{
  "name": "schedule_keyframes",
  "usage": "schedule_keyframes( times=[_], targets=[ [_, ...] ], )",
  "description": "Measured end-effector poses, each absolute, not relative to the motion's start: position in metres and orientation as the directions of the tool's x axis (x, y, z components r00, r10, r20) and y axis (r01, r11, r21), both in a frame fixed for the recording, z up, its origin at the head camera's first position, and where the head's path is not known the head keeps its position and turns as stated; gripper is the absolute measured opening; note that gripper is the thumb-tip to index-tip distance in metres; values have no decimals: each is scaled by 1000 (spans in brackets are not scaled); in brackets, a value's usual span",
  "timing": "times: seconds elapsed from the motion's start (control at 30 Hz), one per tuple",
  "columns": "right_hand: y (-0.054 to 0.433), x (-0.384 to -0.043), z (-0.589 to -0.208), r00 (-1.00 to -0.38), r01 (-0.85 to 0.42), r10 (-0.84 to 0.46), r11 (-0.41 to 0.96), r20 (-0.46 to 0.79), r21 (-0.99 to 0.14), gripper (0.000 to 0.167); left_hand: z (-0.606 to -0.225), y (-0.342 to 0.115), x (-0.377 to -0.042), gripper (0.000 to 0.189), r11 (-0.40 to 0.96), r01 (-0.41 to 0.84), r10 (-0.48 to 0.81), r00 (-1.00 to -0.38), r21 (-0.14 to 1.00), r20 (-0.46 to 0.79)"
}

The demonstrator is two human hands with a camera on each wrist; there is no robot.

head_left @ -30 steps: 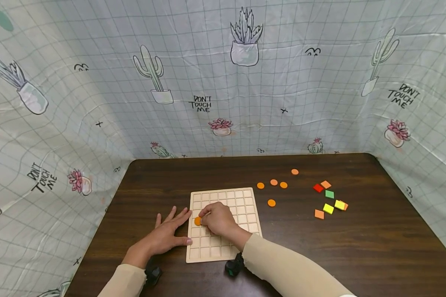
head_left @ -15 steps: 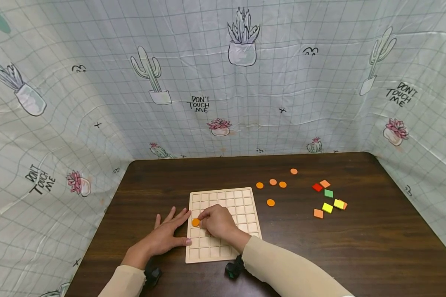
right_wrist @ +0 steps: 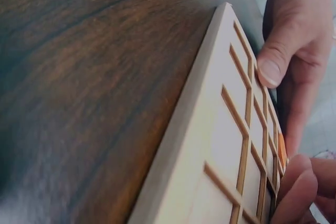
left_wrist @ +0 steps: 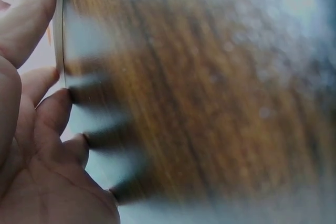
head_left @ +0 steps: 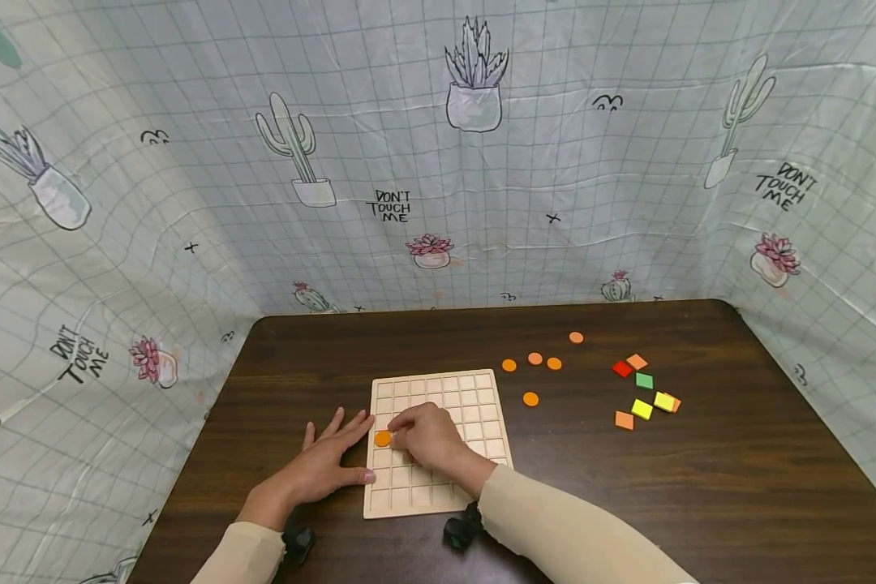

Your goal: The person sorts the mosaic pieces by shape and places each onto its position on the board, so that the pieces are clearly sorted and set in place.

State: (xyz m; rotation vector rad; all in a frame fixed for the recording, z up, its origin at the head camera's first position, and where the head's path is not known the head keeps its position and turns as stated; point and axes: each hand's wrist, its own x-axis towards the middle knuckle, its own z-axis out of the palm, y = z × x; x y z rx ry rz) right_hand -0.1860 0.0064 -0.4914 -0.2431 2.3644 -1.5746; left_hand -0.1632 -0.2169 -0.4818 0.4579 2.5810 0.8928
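A square wooden grid board (head_left: 427, 497) lies on the dark table. One orange disc (head_left: 383, 438) sits flat in a cell at its left edge. My right hand (head_left: 429, 435) is over the board, fingers curled, with fingertips at the disc's right edge; whether they touch it is hard to tell. In the right wrist view its thumb and finger (right_wrist: 299, 190) are close together, near the disc's orange edge (right_wrist: 282, 149). My left hand (head_left: 326, 465) rests with spread fingers, thumb and fingertips at the board's left edge. What lies under the right palm is hidden.
Several orange discs (head_left: 530, 399) lie behind and right of the board. Farther right are square tiles: a red tile (head_left: 622, 369), a green tile (head_left: 644, 380), a yellow tile (head_left: 641, 410) and an orange tile (head_left: 624, 420), among others. A printed curtain (head_left: 474, 203) surrounds the table.
The orange disc has shifted slightly left and settled flat in its cell, more of it showing beside the right fingertips. My left hand stays in place at the board's edge.
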Motion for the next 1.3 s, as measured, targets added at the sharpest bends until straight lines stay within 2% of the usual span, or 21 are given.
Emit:
schedule_keyframes(
  times=[0.1,0.23,0.5,0.7,1.0,1.3],
  targets=[
    [12,-187,-490,-933,62,-320,308,-165,-949,21,-482,-216,-164,91,752,178,411,-880,634,-240],
    [25,-192,-488,-931,51,-334,272,-144,-961,25,-482,-216,-163,91,755,173,404,-882,632,-242],
    [77,-204,-478,-963,-111,-267,349,15,-930,27,-481,-217,-162,91,746,156,402,-881,648,-251],
    [131,-210,-477,-978,-163,-194,454,81,-876,31,-480,-217,-162,90,746,162,411,-875,646,-255],
    [197,-217,-484,-992,-93,-119,519,37,-850,43,-479,-217,-164,90,750,174,421,-869,638,-259],
    [218,-222,-498,-992,-55,-126,623,-30,-781,45,-478,-218,-164,90,745,168,424,-867,646,-263]
  ],
)
